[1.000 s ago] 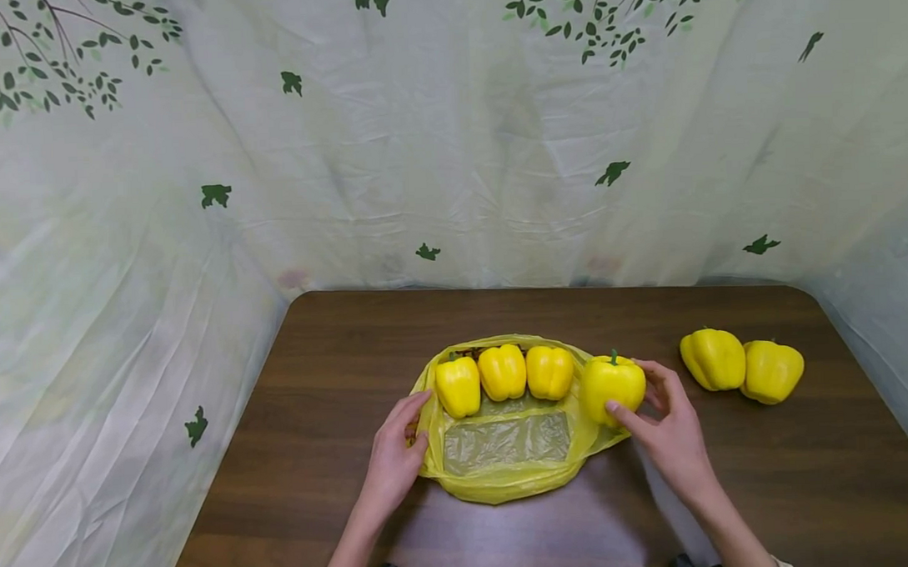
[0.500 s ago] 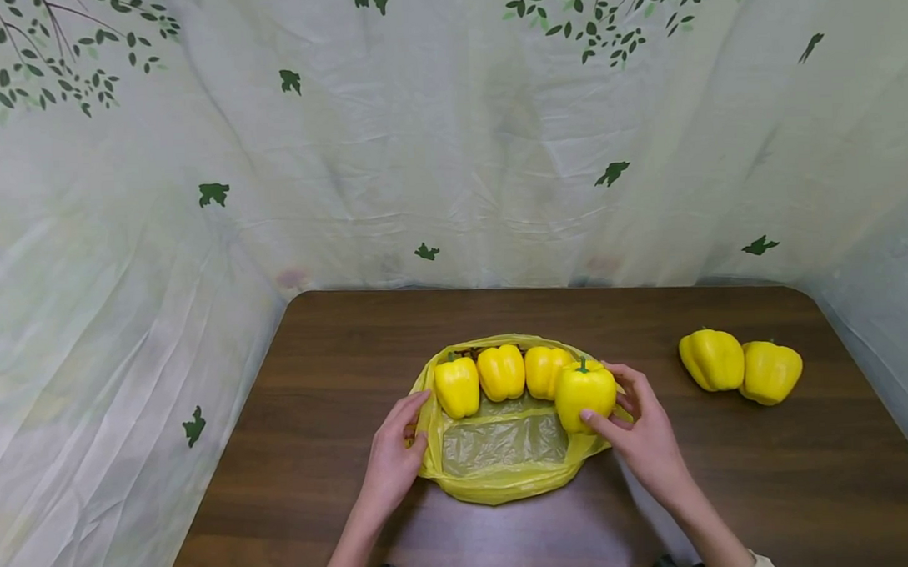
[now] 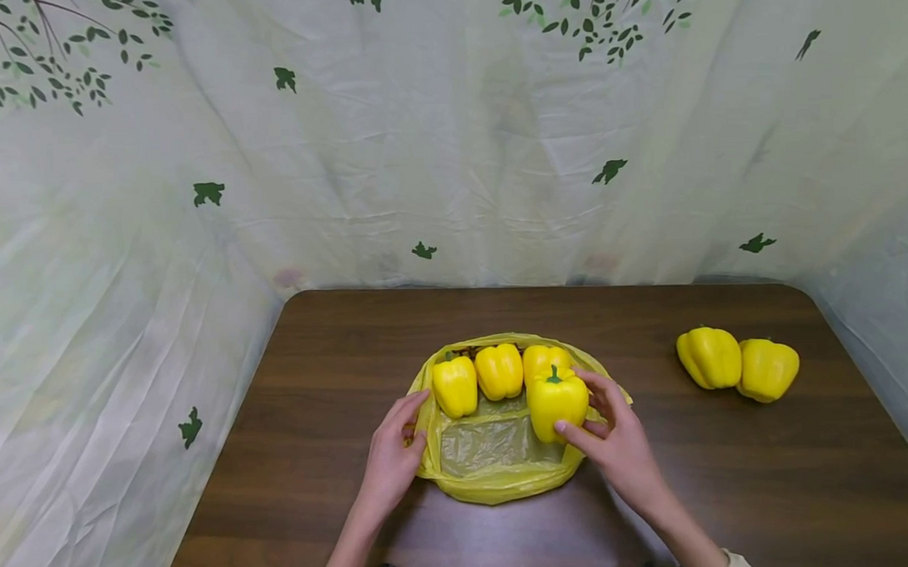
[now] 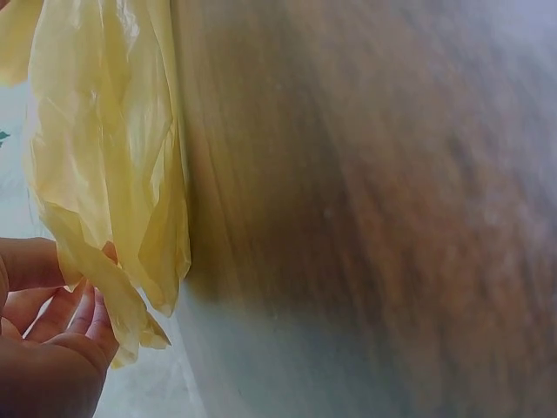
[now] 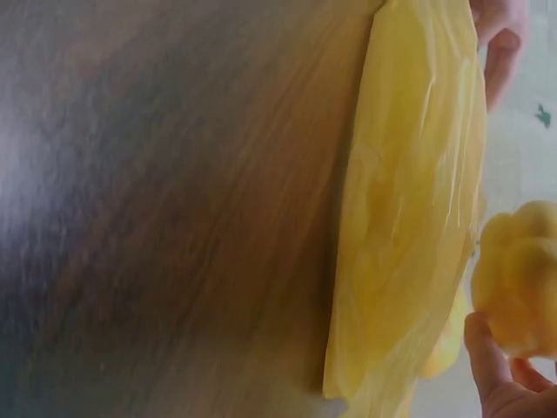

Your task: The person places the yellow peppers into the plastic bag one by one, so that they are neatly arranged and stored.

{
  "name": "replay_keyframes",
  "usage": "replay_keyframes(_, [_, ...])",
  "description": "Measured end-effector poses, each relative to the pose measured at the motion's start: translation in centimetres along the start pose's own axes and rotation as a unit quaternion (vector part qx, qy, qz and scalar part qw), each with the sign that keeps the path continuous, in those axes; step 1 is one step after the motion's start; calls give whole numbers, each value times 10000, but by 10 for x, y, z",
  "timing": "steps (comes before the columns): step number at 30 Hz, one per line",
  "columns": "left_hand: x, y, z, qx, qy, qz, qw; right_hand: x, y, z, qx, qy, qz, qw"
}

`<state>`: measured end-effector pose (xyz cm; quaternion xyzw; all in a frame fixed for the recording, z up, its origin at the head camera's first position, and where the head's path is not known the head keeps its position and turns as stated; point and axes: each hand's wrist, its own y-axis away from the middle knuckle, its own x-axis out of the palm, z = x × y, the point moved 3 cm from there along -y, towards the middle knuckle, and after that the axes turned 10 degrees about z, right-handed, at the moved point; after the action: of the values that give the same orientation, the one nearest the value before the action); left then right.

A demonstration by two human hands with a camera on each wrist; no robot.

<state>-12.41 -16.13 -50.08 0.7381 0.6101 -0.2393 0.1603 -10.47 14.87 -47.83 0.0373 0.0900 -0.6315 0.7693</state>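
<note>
My right hand [image 3: 615,440] grips a yellow bell pepper [image 3: 557,403], its green stem up, above the right part of an open yellow plastic bag [image 3: 499,487]. In the right wrist view that bell pepper [image 5: 522,279] is raised over the bag's rim. Along the back of the bag sit three more yellow bell peppers [image 3: 455,387]; the held one partly covers the rightmost [image 3: 544,360]. At the bag's left edge my left hand [image 3: 394,452] pinches the plastic; the left wrist view has the bag's edge [image 4: 104,279] between thumb and fingers.
Two yellow bell peppers [image 3: 710,358] lie side by side at the back right of the brown wooden table [image 3: 336,346]. Behind the table hangs a pale curtain [image 3: 449,150] with a leaf print.
My right hand has carried the bell pepper leftward, from the bag's right edge to over its inside. The left hand keeps its place at the bag's left edge.
</note>
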Motion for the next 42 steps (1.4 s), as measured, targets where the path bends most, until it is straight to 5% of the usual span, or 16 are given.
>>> replay_keyframes(14, [1,0,0,-37,42,19,10000,19,-3,-1,34,-312,488,9983])
replay_keyframes(42, [2,0,-4,-123,-121,56,9998,63,-14,-10,421,172,1087,9930])
